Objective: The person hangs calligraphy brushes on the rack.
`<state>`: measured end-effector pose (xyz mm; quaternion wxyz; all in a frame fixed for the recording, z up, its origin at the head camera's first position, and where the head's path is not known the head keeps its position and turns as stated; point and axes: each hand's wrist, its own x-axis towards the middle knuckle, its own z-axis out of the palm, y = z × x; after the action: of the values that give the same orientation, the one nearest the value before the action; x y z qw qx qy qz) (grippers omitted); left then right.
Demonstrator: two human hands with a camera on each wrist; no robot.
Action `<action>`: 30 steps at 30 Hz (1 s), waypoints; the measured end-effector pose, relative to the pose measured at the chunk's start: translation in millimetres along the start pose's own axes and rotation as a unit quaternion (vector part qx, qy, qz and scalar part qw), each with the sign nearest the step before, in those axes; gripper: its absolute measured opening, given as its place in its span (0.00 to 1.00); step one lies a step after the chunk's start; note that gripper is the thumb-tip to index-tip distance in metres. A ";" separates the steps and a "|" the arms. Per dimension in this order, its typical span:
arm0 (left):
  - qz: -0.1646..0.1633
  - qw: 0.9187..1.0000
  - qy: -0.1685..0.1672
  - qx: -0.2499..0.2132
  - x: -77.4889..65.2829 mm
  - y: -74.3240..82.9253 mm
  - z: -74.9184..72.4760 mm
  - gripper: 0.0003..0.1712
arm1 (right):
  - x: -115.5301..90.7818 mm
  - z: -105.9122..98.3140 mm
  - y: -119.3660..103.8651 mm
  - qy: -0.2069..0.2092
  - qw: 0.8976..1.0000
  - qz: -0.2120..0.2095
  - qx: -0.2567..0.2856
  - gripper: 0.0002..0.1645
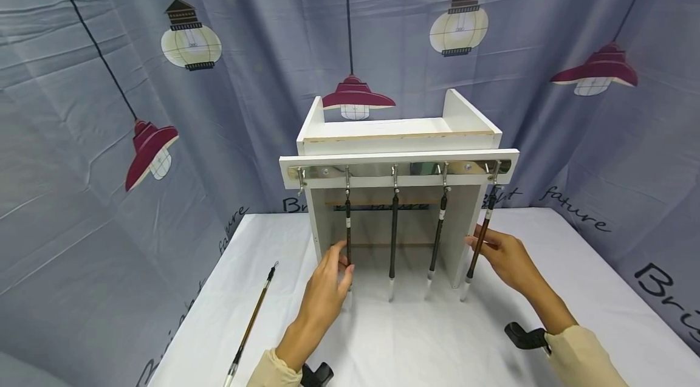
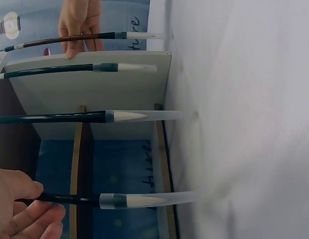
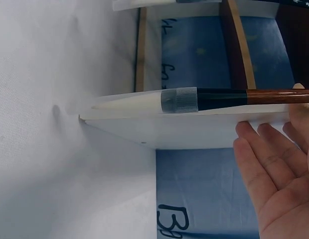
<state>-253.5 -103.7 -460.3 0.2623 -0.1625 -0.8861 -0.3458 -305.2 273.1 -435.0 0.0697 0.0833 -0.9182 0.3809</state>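
Several capped calligraphy brushes hang from hooks on the front bar [image 1: 404,168] of a white wooden rack [image 1: 401,144]. My left hand [image 1: 324,287] pinches the handle of the leftmost hanging brush [image 2: 70,199] between thumb and fingers, above its clear cap. At the right end, my right hand [image 1: 505,256] is beside the rightmost brush [image 1: 481,241], which has a brown handle. In the right wrist view its fingers [image 3: 259,154] are extended along the rack's side panel, and the thumb crosses behind the handle. Two dark brushes, a middle one [image 1: 394,235] and another [image 1: 437,232], hang between the hands.
Another brush [image 1: 251,320] with a brown handle lies on the white-covered table [image 1: 404,350] left of the left hand. The leftmost hook [image 1: 301,180] bears no brush. A blue-grey curtain [image 1: 262,101] printed with lamps stands behind the rack.
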 end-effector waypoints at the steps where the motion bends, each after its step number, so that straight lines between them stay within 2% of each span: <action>1: -0.001 1.000 -0.002 -0.003 0.4 -0.3 0.4 0.28 | -0.1 -0.1 -0.1 0.000 1.000 -0.001 0.000 0.39; 7: -0.008 1.000 -0.017 -0.024 0.9 -1.8 3.8 0.29 | -0.3 1.0 0.9 0.001 1.000 -0.004 0.002 0.39; 17: -0.009 1.000 -0.005 -0.008 -1.7 -4.9 1.4 0.29 | -0.4 1.6 1.9 -0.004 1.000 0.002 0.006 0.40; 20: -0.004 1.000 0.004 -0.004 -5.0 -6.2 -4.7 0.28 | 0.1 1.6 2.1 -0.004 1.000 0.005 0.005 0.40; 24: 0.010 0.999 0.036 0.012 -11.1 -12.3 -16.6 0.24 | 0.9 1.6 2.6 -0.002 1.000 0.004 0.003 0.39; 27: 0.009 0.997 0.060 0.040 -15.0 -21.8 -29.0 0.22 | 1.4 1.2 3.1 -0.003 1.000 0.001 0.002 0.39; 30: -0.009 0.995 0.062 0.083 -19.0 -36.7 -42.6 0.22 | 2.0 0.3 3.7 -0.002 1.000 -0.002 0.001 0.38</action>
<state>-240.3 -161.4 -464.1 0.3264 -0.1105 -0.8952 -0.2825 -308.0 275.2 -437.3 0.0684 0.0862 -0.9178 0.3814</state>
